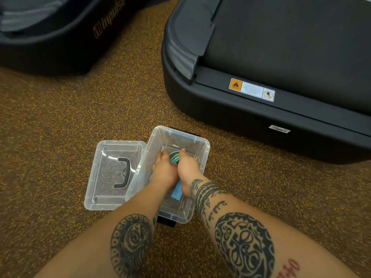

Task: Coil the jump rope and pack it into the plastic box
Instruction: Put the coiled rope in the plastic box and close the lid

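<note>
At far left I see a dark machine base (50,37) marked "impulse", set on the speckled floor (50,127). Nearer me, the clear lid (112,173) lies flat on the floor with its black handle (123,173) showing; its right edge is overlapped by the box.

My left forearm (130,237), tattooed, reaches forward and slightly rightward, and the left hand (163,169) is lowered into the box (204,149), palm down, fingers extended and close together, their tips resting at the left edge of the rope (174,157). I cannot tell whether those fingers grip the rope or only press on it.

The rope is a blue-green coil lying on the box floor toward the far end, visible only in the gap between my two hands. A blue handle (176,192) shows below the hands, nearer the near end of the box, partly covered by the wrists.

My right hand (187,167) lies just beside the left, the two touching, palm down, fingers curled over the right side of the coil. The right forearm (241,237) angles in from the lower right.

At right stands a black treadmill (281,57) bearing a warning label (252,89).
</note>
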Demonstrator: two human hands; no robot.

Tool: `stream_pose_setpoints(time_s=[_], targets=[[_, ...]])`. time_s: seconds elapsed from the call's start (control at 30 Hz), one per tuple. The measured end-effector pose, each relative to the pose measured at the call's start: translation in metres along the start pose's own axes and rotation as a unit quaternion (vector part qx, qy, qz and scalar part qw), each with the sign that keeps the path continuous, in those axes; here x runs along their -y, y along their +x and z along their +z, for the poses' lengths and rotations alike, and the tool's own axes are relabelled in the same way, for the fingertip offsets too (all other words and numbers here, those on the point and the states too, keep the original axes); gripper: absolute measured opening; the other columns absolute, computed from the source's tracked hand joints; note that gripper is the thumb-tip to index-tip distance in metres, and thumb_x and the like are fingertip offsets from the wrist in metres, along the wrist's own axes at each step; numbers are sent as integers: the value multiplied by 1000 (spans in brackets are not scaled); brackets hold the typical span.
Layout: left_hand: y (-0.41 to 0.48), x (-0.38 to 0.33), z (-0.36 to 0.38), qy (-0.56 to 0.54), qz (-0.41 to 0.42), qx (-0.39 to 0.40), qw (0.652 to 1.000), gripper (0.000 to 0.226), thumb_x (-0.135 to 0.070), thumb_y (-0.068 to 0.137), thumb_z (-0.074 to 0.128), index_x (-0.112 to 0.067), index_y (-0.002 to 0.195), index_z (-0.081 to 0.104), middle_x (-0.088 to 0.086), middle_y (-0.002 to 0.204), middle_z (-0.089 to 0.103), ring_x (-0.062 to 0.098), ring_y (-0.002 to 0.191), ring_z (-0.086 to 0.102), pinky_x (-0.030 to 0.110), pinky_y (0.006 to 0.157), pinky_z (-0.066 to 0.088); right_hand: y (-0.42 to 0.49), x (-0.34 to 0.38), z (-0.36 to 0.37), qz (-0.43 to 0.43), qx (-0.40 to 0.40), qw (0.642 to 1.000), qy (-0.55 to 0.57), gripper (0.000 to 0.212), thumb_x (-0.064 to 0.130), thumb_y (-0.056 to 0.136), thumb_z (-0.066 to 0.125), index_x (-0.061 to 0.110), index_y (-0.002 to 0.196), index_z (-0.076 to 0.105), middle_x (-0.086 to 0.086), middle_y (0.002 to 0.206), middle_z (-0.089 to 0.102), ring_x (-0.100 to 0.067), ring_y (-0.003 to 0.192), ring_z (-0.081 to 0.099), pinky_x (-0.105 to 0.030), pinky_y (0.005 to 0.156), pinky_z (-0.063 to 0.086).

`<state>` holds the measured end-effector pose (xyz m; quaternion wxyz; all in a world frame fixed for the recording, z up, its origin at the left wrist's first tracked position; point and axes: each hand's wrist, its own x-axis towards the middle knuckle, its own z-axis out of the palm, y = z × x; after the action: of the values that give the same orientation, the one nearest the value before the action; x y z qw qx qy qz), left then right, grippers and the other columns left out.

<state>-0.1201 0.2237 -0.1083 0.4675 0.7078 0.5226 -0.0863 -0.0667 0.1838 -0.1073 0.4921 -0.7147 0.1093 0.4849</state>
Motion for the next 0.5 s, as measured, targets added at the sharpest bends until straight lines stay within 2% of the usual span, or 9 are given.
stream_pose_setpoints(time_s=[0.07, 0.13, 0.17, 0.23, 0.3, 0.37, 0.43, 0.5], targets=[[-12, -5, -6, -10, 23, 5, 1000, 59, -21, 93, 52, -14, 149, 38, 13, 161, 32, 35, 144, 35, 48, 116, 31, -29, 9, -9, -30, 19, 999, -9, 38, 21, 95, 42, 5, 127, 54, -23, 130, 58, -38, 118, 56, -50, 102, 46], [-26, -9, -12, -43, 42, -1, 998, 48, -18, 87, 52, -15, 135, 56, 13, 138, 59, 34, 125, 56, 43, 104, 45, -52, 10, -20, -35, 34, 999, 12, 26, 12, 93, 47, 14, 115, 61, -18, 117, 66, -29, 102, 64, -41, 89, 55], [-33, -11, -15, -56, 40, -11, 998, 43, -16, 88, 53, -16, 131, 60, 11, 129, 65, 33, 117, 61, 39, 99, 48, -59, 8, -24, -34, 44, 998, 15, 22, 11, 92, 49, 16, 110, 62, -17, 112, 68, -25, 95, 64, -39, 82, 56], [-46, -13, -23, -78, 41, -37, 995, 32, -14, 92, 54, -17, 122, 65, 10, 119, 71, 30, 108, 65, 34, 92, 50, -74, 5, -34, -49, 59, 997, -9, 18, 14, 95, 49, 18, 106, 63, -16, 109, 69, -23, 86, 62, -40, 72, 55], [-59, -13, -33, -120, 51, -55, 990, 24, -11, 93, 53, -20, 109, 69, 9, 110, 74, 26, 96, 68, 34, 86, 53, -92, 4, -46, -72, 54, 995, -47, 20, 15, 98, 47, 14, 109, 63, -9, 100, 68, -18, 74, 62, -31, 56, 49], [-73, -12, -47, -190, 63, -65, 978, 22, -8, 93, 50, -24, 98, 65, 10, 102, 76, 22, 80, 69, 36, 77, 56, -107, 3, -56, -102, 37, 991, -79, 19, 11, 98, 46, 11, 108, 62, -7, 93, 66, -14, 64, 59, -21, 45, 42], [-85, -10, -64, -251, 63, -93, 961, 21, -6, 95, 48, -19, 99, 64, 6, 92, 74, 15, 63, 65, 29, 60, 53, -118, -2, -61, -115, 34, 988, -95, 18, 6, 97, 46, 13, 104, 61, -5, 85, 65, -14, 58, 56, -15, 39, 39], [-94, -1, -85, -289, 44, -138, 946, 19, -7, 96, 48, -13, 105, 64, 2, 84, 70, 11, 53, 60, 24, 51, 47, -128, -6, -62, -129, 43, 985, -108, 18, 5, 96, 48, 16, 97, 62, -4, 82, 64, -13, 58, 55, -14, 40, 39]])
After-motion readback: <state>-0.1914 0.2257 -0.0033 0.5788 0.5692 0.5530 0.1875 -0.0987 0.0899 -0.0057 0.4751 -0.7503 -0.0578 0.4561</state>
